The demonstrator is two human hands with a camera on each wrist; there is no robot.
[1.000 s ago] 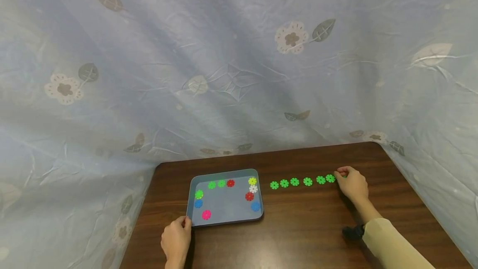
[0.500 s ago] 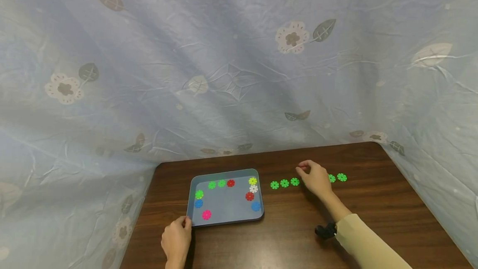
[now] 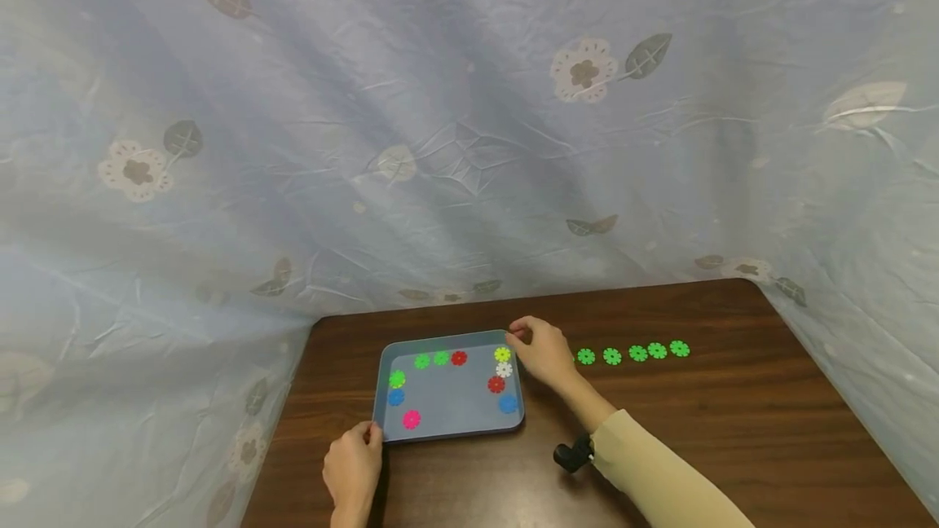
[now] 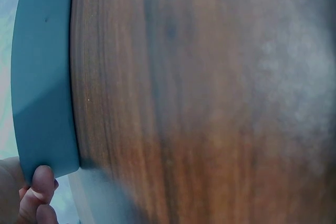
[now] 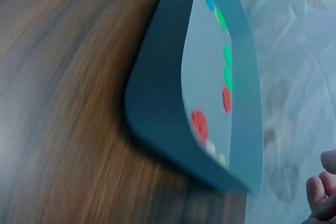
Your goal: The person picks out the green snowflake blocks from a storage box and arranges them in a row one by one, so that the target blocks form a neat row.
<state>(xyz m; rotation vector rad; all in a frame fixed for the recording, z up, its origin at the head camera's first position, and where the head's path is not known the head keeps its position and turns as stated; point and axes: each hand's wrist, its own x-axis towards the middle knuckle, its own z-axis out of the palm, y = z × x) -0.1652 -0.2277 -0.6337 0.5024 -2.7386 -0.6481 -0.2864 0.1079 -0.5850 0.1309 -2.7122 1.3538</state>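
Left hand (image 3: 353, 463) pinches near-left corner of blue-grey rectangular tray (image 3: 456, 402); right hand (image 3: 544, 353) loosely curved, looks empty, by far-right corner; best steady tray, lift green toothed discs (image 3: 421, 362) singly

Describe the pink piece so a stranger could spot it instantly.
On the brown table sits a grey-blue tray. Inside, near the corner the left hand grips, lies the pink piece. Closest to it is a blue piece; no other piece there is pink.
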